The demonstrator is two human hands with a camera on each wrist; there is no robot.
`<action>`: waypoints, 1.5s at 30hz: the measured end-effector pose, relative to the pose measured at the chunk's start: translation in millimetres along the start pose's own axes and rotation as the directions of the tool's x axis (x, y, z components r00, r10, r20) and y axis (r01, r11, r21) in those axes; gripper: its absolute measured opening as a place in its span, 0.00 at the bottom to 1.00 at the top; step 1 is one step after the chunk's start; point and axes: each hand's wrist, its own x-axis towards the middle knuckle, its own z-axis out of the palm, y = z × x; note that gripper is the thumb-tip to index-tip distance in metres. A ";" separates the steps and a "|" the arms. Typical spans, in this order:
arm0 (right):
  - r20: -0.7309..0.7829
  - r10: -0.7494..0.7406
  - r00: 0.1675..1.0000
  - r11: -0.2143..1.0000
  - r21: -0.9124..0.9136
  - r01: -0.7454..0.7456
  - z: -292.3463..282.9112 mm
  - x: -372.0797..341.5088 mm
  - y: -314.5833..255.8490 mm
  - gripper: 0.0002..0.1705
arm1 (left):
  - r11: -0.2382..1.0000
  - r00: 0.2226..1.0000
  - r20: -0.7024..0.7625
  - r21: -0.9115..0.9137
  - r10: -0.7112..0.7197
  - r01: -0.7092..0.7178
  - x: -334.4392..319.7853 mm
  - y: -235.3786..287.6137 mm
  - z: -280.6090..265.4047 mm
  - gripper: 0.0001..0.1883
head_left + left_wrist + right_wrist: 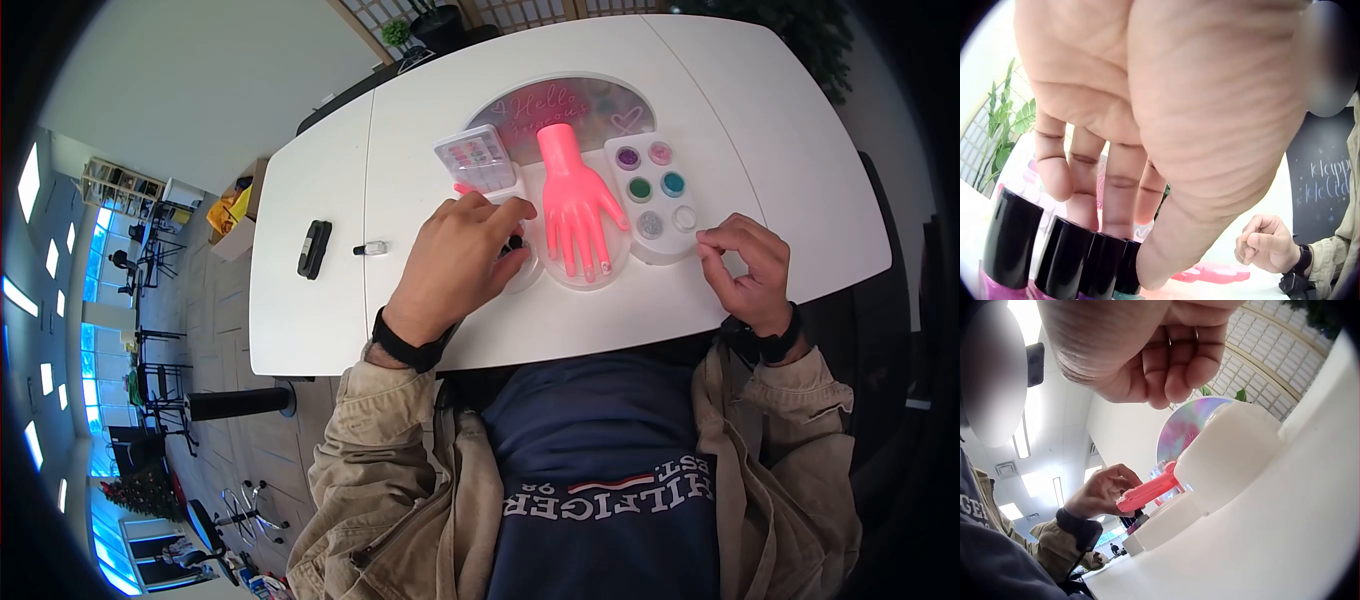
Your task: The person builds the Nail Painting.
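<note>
In the head view a pink practice hand (pixel 575 215) lies palm down, one of its fingertips decorated. My left hand (pixel 455 255) hovers over the nail polish bottles to its left. In the left wrist view several black-capped bottles stand in a row; relaxed fingers reach behind the caps, and the thumb (pixel 1154 265) lies beside the farthest cap (pixel 1126 265). A gap shows between thumb and index finger in the head view. My right hand (pixel 750 270), loosely curled with nothing visible in it, is beside a white holder (pixel 622 160) of glitter pots. The bottles' lower parts are hidden.
Behind the practice hand stands an arched iridescent panel (pixel 610 110) with pink writing. A clear-lidded case (pixel 475 160) stands tilted at its left. Farther left on the white table (pixel 320 330) are a small clear bottle (pixel 372 248) and a black elongated object (pixel 314 250).
</note>
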 end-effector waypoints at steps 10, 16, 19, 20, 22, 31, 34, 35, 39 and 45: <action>-0.003 -0.013 1.000 1.000 -0.013 0.013 -0.9 1.3 -0.1 0.09 | 0.994 0.991 -0.118 -0.103 -0.056 0.044 -15.7 -8.6 -27.9 0.21; -0.005 -0.010 1.000 1.000 -0.011 0.009 -0.3 1.6 -1.3 0.09 | 0.944 0.888 -0.322 -0.092 -0.329 0.317 -55.7 -60.5 -46.2 0.09; -0.006 -0.005 1.000 1.000 -0.001 0.005 0.8 0.4 -0.9 0.09 | 0.896 0.823 -0.367 -0.083 -0.434 0.436 -78.5 -93.2 -40.4 0.07; -0.005 -0.005 1.000 1.000 -0.002 0.005 1.1 0.2 -0.5 0.09 | 0.869 0.793 -0.370 -0.102 -0.484 0.484 -85.2 -102.9 -37.6 0.08; -0.001 -0.009 1.000 1.000 -0.003 0.009 1.2 0.1 0.2 0.09 | 0.833 0.769 -0.345 -0.080 -0.538 0.547 -96.0 -118.7 -32.5 0.09; 0.007 -0.013 1.000 1.000 -0.002 0.013 2.2 0.3 -0.2 0.11 | 0.711 0.699 -0.156 -0.041 -0.698 0.702 -118.8 -153.9 -8.4 0.19; 0.014 -0.011 1.000 1.000 0.012 0.011 1.7 1.0 -0.9 0.11 | 0.690 0.681 -0.129 -0.040 -0.721 0.723 -122.1 -161.8 -2.2 0.18; 0.013 -0.015 1.000 1.000 0.012 0.015 1.8 0.9 -0.8 0.11 | 0.693 0.684 -0.134 -0.043 -0.717 0.719 -122.6 -163.8 -0.8 0.18; 0.013 -0.014 1.000 1.000 0.021 0.013 1.6 0.8 -1.3 0.11 | 0.700 0.691 -0.139 -0.030 -0.709 0.713 -123.2 -166.9 -0.4 0.15; 0.008 -0.004 1.000 1.000 0.020 0.003 2.0 0.4 -1.0 0.10 | 0.850 0.817 -0.260 -0.033 -0.515 0.526 -104.2 -126.2 -29.6 0.11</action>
